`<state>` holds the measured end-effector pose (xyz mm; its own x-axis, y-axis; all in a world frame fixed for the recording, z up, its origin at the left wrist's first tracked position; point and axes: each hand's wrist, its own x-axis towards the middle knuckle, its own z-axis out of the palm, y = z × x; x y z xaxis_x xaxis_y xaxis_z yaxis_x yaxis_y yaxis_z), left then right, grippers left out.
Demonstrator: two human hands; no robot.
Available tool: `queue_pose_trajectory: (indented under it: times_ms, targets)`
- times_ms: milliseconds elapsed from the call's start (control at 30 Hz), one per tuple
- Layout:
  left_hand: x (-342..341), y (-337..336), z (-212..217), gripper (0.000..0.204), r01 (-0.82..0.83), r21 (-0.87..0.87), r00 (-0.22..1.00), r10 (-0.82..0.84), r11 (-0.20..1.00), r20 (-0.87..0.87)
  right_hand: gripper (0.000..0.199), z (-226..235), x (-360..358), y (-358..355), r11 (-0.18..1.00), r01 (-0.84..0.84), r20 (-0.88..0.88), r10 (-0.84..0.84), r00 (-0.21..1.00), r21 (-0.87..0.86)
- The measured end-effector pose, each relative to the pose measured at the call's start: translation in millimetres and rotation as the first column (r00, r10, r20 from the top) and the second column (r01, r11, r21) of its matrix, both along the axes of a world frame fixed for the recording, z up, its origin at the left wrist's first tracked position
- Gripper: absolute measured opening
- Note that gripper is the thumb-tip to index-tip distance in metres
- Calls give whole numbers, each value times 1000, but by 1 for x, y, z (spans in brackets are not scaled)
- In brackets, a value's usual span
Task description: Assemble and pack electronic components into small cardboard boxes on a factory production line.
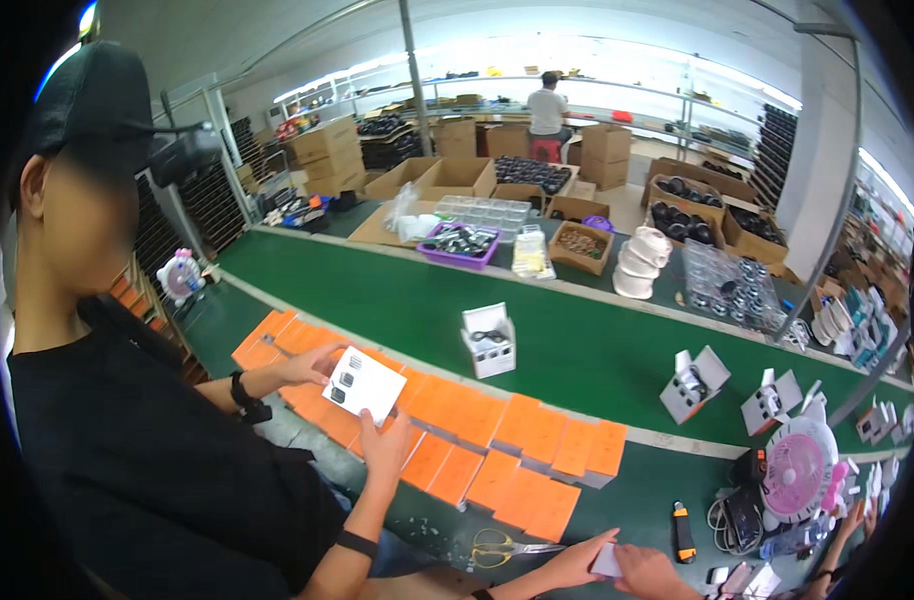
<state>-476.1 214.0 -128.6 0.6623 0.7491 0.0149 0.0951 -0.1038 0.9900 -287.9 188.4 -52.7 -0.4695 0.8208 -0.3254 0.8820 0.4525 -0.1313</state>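
At the bottom edge, my left hand (574, 562) and my right hand (649, 576) meet over a small white flat piece (607, 563), with the fingers of both pinching it. Yellow-handled scissors (497, 547) lie just left of my left hand. Rows of orange flat cards (522, 455) cover the dark green bench beyond my hands. A black and orange utility knife (684, 531) lies to the right of them.
A co-worker in black at the left holds a white card (364, 384) with small dark parts in both hands. Open white boxes (489, 340) stand on the green belt (577, 350). A pink fan (797, 470) is at right, with cartons and trays beyond.
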Motion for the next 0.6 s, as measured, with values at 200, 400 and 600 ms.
queue_pose_trajectory:
  times_ms: [200, 400, 600]
  targets:
    - [4, -5, -4, 97, -35, 34, 999, 35, 999, -5, 28, -50, 40, 19, 807, 555, -475, -577, 665, -203]
    - [24, -10, 13, 87, -2, 182, 810, 108, 983, -577, 45, -163, 61, 39, 678, 571, -414, -735, 537, -464]
    - [10, -6, -28, 47, -229, -246, 959, 175, 942, -221, 54, -144, 93, 1, 216, 922, -656, -753, -54, -322]
